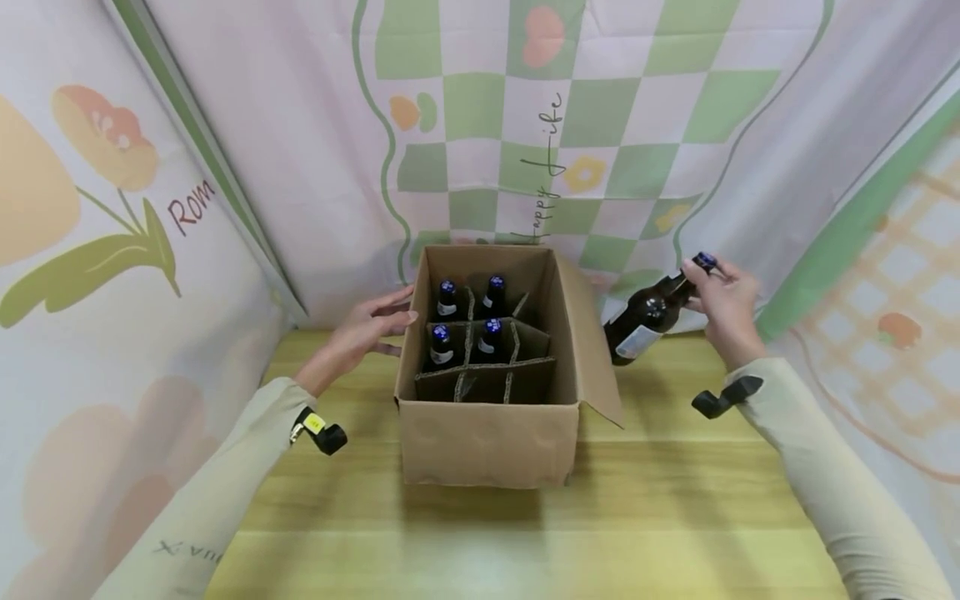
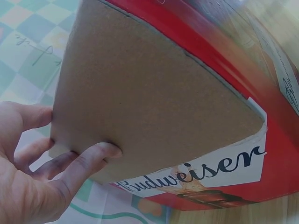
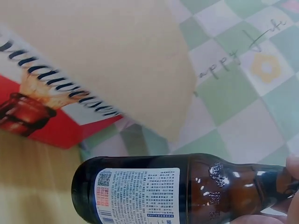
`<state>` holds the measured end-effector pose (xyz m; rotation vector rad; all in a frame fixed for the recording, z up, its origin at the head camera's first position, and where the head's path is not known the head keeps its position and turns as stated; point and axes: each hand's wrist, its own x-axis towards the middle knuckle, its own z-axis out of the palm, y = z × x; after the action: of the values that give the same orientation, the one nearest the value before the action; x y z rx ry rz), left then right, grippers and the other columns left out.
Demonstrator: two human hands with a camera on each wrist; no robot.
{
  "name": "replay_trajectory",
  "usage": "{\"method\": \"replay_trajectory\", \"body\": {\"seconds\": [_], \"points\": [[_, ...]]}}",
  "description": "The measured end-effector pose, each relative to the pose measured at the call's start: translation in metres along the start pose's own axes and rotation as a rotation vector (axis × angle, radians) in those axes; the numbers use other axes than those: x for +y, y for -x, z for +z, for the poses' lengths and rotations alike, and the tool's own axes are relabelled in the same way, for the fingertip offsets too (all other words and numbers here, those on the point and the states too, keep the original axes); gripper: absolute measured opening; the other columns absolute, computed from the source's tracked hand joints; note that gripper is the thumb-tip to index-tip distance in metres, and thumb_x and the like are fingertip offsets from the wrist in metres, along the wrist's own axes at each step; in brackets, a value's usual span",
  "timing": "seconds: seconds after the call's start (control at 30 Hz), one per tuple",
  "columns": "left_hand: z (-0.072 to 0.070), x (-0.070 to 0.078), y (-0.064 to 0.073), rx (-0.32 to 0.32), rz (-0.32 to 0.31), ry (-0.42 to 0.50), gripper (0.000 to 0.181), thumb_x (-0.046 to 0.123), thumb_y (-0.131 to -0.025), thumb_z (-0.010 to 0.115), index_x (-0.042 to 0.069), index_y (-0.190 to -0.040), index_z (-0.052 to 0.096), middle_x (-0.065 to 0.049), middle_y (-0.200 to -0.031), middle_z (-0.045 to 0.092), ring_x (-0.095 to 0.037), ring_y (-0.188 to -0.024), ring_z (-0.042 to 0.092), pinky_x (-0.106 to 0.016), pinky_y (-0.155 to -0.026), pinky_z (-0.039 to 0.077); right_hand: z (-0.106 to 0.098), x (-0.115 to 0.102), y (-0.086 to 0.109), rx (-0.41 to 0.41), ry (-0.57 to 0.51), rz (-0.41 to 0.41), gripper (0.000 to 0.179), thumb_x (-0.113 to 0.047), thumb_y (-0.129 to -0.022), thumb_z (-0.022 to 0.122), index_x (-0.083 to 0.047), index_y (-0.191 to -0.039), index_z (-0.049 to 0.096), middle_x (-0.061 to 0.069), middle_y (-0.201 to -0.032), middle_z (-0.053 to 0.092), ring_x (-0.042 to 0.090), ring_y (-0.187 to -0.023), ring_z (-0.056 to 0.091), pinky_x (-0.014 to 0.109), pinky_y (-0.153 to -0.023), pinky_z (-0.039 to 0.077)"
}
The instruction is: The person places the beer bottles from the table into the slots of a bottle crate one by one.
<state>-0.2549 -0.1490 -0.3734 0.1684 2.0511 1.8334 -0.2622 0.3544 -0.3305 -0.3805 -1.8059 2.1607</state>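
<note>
My right hand (image 1: 727, 304) grips a brown beer bottle (image 1: 647, 321) by its neck, just under the blue cap. The bottle tilts beside the right flap of the cardboard box (image 1: 487, 446), its base toward the box. In the right wrist view, the white back label of the beer bottle (image 3: 138, 193) shows, with only fingertips of that hand at the right edge. At the box's left side, my left hand (image 1: 360, 333) touches the cardboard with spread fingers; in the left wrist view, its fingertips rest on the brown flap (image 2: 140, 93) and at its edge.
Several capped bottles (image 1: 442, 350) stand upright in the box, in the left and middle columns of the cardboard divider (image 1: 525, 367). The right flap (image 1: 592, 350) slants outward. A wooden table (image 1: 330, 517) lies beneath, and a printed curtain (image 1: 315, 167) hangs behind.
</note>
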Motion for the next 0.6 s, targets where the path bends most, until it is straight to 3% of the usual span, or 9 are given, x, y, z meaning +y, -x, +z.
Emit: {"method": "replay_trajectory", "body": {"seconds": [0.2, 0.4, 0.6], "points": [[0.000, -0.001, 0.000, 0.002, 0.000, -0.008, 0.067, 0.021, -0.105, 0.063, 0.026, -0.165, 0.033, -0.014, -0.172, 0.027, -0.041, -0.145, 0.046, -0.044, -0.091, 0.064, 0.003, -0.014, 0.002, 0.027, -0.030, -0.065, 0.017, -0.008, -0.091, 0.082, -0.016, -0.104, 0.075, -0.005, -0.089, 0.078, 0.011, -0.073, 0.077, 0.026, -0.065, 0.065], [0.001, -0.003, 0.000, -0.001, 0.017, 0.001, 0.067, 0.020, -0.105, 0.064, 0.027, -0.165, 0.034, -0.015, -0.171, 0.028, -0.042, -0.143, 0.048, -0.042, -0.089, 0.064, 0.005, -0.025, 0.004, 0.053, -0.067, -0.156, 0.017, -0.007, -0.088, 0.085, -0.013, -0.102, 0.078, -0.002, -0.088, 0.080, 0.011, -0.073, 0.077, 0.024, -0.062, 0.063], [0.001, -0.004, 0.001, -0.001, 0.017, 0.011, 0.068, 0.019, -0.105, 0.063, 0.027, -0.165, 0.033, -0.015, -0.171, 0.027, -0.042, -0.143, 0.047, -0.041, -0.088, 0.065, 0.008, -0.045, 0.003, 0.053, -0.097, -0.186, 0.016, -0.005, -0.088, 0.084, -0.009, -0.103, 0.078, 0.001, -0.090, 0.077, 0.013, -0.076, 0.077, 0.026, -0.066, 0.064]]}}
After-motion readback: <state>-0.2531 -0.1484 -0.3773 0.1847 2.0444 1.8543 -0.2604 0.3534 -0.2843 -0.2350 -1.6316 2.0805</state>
